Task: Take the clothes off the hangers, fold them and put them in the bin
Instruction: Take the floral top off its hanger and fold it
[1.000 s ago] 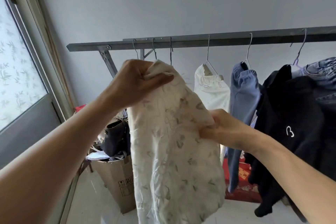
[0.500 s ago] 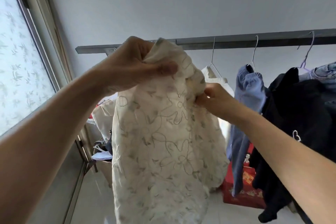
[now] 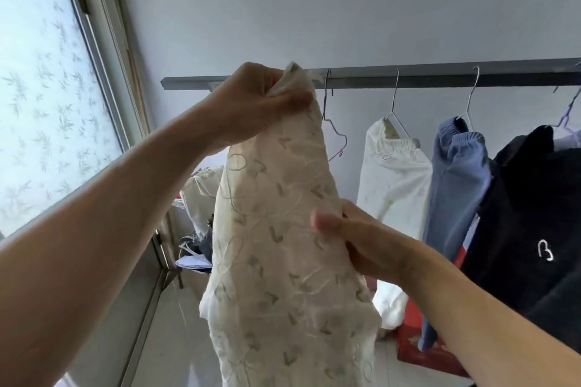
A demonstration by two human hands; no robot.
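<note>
A cream garment (image 3: pixel 283 245) embroidered with green leaves hangs in front of me, off the rail. My left hand (image 3: pixel 261 107) grips its bunched top edge just below the grey metal rail (image 3: pixel 440 74). My right hand (image 3: pixel 361 245) holds the garment's right edge about halfway down, thumb on the front. An empty wire hanger (image 3: pixel 333 135) hangs on the rail behind the garment. Further right on hangers are white trousers (image 3: pixel 393 179), blue trousers (image 3: pixel 456 185) and a black top (image 3: pixel 534 223) with a white mark.
A frosted window (image 3: pixel 47 88) with a metal frame fills the left. A red box (image 3: pixel 418 349) stands on the pale floor under the hanging clothes. A cluttered pile (image 3: pixel 195 245) of bags and papers lies behind the garment at the left.
My right hand slid down from the garment's top to its right edge halfway down. The garment now hangs longer and narrower. An empty hanger now shows behind it.
</note>
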